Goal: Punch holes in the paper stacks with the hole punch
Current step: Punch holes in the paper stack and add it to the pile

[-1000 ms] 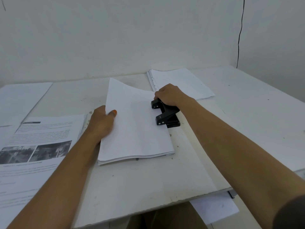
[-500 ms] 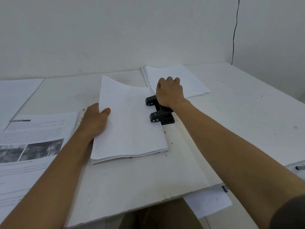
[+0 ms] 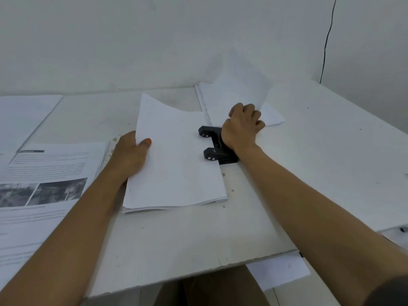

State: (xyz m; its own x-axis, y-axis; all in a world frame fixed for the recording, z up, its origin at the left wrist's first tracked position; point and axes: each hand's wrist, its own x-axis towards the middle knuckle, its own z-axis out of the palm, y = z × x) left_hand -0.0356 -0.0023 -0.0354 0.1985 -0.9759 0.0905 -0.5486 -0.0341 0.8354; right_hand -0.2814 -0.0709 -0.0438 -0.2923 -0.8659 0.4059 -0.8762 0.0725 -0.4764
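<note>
**A:** What is hidden or hard to make out?

**B:** The right hand [image 3: 241,127] covers the back of the black hole punch [image 3: 215,146], so only its two front arms show, sitting on the right edge of the blank paper stack [image 3: 176,157] at the middle of the white table [image 3: 176,239]. That hand's fingers are curled around a blurred white sheet [image 3: 242,85], which is raised off the far stack [image 3: 212,100]. The sheet's outline is smeared and melts into the wall.

**A:** And the left hand?

**B:** The left hand [image 3: 130,153] grips the blank stack's left edge, thumb on top, fingers tucked out of sight beneath. The stack's far corner curls upward.

**A:** What else is around?

**B:** Printed pages [image 3: 44,173] with text and grey photographs lie at the left, cut off by the frame. More white paper [image 3: 26,113] lies beyond them. A loose sheet [image 3: 280,272] pokes out under the table's near edge. A thin black cable [image 3: 326,40] runs down the wall at the right.
</note>
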